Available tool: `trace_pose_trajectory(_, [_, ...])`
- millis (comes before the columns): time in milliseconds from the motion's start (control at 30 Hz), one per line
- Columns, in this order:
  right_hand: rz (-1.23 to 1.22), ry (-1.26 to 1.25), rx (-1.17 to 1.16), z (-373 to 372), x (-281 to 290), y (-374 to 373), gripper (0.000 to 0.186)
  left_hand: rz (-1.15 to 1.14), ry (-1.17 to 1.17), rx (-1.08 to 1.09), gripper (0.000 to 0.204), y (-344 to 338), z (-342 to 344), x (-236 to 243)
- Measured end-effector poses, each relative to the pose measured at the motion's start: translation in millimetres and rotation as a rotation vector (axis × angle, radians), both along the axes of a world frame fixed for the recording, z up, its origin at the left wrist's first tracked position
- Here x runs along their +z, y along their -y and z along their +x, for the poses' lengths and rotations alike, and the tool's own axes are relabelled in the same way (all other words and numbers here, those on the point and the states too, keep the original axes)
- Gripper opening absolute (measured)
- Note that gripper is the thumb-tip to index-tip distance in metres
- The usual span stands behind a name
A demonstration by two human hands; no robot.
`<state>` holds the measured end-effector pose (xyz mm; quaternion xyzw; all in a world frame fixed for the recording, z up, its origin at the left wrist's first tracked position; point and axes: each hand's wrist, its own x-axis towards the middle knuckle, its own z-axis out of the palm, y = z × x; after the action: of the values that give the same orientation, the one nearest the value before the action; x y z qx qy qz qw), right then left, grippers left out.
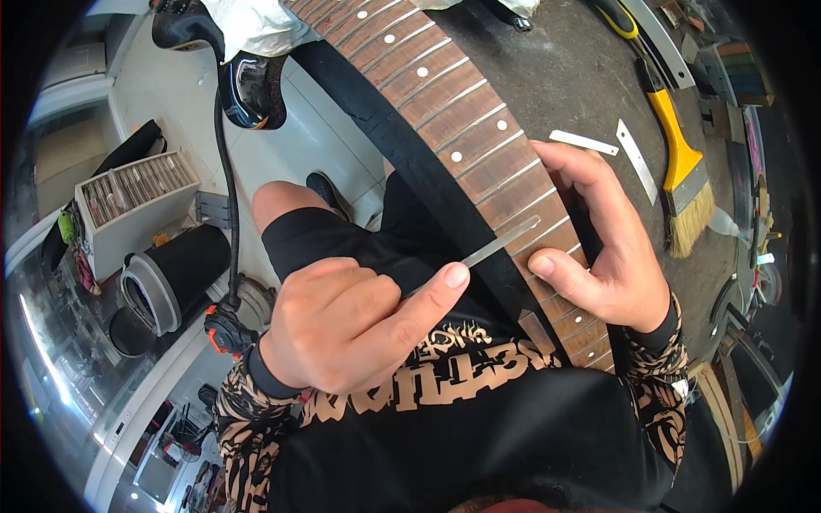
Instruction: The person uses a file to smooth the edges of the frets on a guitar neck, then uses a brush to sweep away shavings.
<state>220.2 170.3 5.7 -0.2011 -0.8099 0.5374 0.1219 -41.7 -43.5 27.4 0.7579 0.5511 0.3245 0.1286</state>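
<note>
A guitar neck point(479, 145) with a brown fretboard, metal frets and white dot inlays runs diagonally from the top toward the lower right. My left hand point(363, 321) is closed on a thin flat metal file point(496, 246), index finger extended along it, its end resting across the fretboard. My right hand point(599, 239) grips the neck from the right side, thumb on the fretboard and fingers at the far edge.
On the grey worktop point(547, 77) lie a yellow brush point(669, 137) and two white strips point(634, 158). A black guitar body point(252, 90) with masking sits top left. A slotted box point(137, 192), black bin point(180, 274) and hanging cable point(224, 188) are at left.
</note>
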Motion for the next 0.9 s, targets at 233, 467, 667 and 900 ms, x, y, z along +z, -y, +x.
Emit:
trace_pose_trajectory(233, [-0.008, -0.007, -0.009, 0, 1, 0, 0.087, -0.066, 0.015, -0.021, 0.077, 9, -2, -3])
trace_pose_trajectory(467, [-0.147, 0.146, 0.035, 1, 17, -2, 0.093, -0.041, -0.051, 0.004, 0.073, 1, 1, -4])
trace_pose_trajectory(667, [-0.144, 0.147, 0.035, 1, 17, -2, 0.093, -0.075, -0.013, -0.017, 0.080, 10, -2, -2])
trace_pose_trajectory(900, [-0.127, 0.146, 0.045, 2, 18, -3, 0.093, -0.017, -0.066, 0.029, 0.077, -4, 7, -6])
